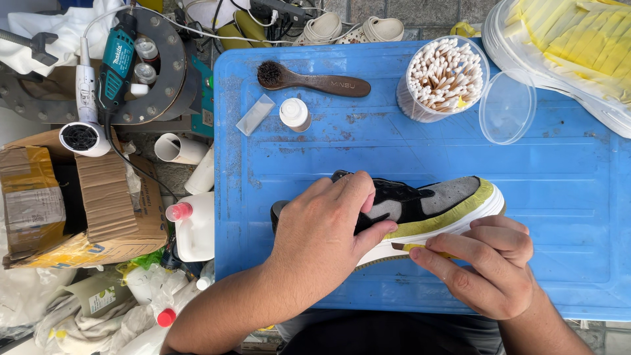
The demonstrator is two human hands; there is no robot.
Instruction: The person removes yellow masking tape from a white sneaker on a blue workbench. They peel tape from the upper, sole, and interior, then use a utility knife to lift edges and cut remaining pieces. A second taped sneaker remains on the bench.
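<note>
A black and grey sneaker (439,199) with yellow-green tape along its white sole lies on its side on the blue table (565,190). My left hand (322,230) presses down on the shoe's heel and tongue, thumb against the upper. My right hand (486,263) pinches a thin yellow tool (409,248), its dark tip touching the sole's edge. Part of the shoe is hidden under my left hand.
On the table's far side lie a wooden brush (312,81), a small white bottle (295,114), a flat grey blade (255,114), a tub of cotton swabs (444,77) and its clear lid (506,107). Left of the table: a drill (116,64), cardboard boxes (79,197), white jugs (194,227).
</note>
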